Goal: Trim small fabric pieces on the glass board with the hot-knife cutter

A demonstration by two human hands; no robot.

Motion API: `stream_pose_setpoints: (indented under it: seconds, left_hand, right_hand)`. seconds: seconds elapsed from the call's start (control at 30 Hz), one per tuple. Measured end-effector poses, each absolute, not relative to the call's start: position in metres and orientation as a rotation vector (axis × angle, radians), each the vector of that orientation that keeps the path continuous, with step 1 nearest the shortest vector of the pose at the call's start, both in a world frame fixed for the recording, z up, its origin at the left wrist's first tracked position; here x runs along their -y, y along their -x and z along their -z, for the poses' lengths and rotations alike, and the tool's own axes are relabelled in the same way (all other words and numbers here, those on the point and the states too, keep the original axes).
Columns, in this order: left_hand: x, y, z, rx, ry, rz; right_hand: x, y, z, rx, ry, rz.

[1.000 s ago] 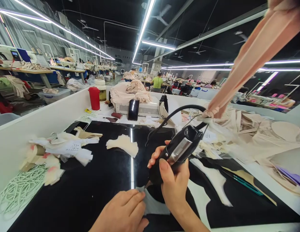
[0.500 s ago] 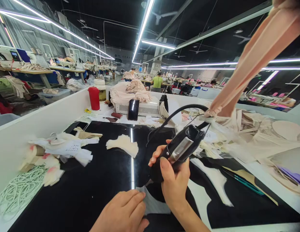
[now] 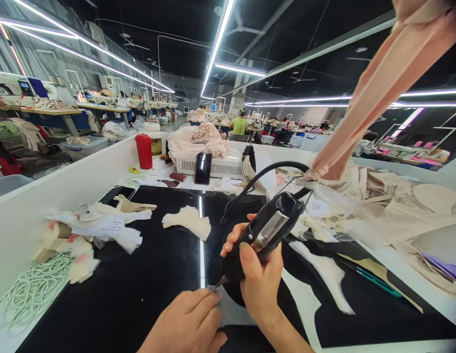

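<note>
My right hand [image 3: 259,282] is wrapped round a black handheld electric tool [image 3: 266,230] with a metal plate on its side. Its cord [image 3: 265,174] loops up and back over the table. The tool's tip touches a small pale fabric piece [image 3: 231,311] on the black table surface [image 3: 147,289]. My left hand [image 3: 187,323] lies on that fabric with fingers together, pressing it flat beside the tip.
White cut fabric pieces [image 3: 187,220] and scraps [image 3: 99,223] lie to the left, with a coil of pale cord [image 3: 29,291]. Beige fabric heaps [image 3: 393,206] fill the right side. A red cup [image 3: 144,150] and a white box [image 3: 216,166] stand at the back. Peach fabric [image 3: 378,93] hangs overhead.
My right hand and the tool have shifted slightly left and down over the fabric. My left hand has stayed on the fabric.
</note>
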State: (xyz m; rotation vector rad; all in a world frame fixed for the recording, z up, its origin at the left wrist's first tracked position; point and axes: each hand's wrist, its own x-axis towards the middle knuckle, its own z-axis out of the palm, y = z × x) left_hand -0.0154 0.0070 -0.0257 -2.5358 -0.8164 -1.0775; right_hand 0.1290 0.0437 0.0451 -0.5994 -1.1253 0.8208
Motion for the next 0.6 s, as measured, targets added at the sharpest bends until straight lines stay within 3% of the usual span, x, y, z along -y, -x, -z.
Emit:
stream_pose_setpoints:
  seconds: [0.6]
  left_hand:
    - [-0.0048, 0.0157, 0.0313, 0.832, 2.524, 1.074]
  right_hand:
    - [-0.0469, -0.1196, -0.0448, 1.093, 0.571, -0.870]
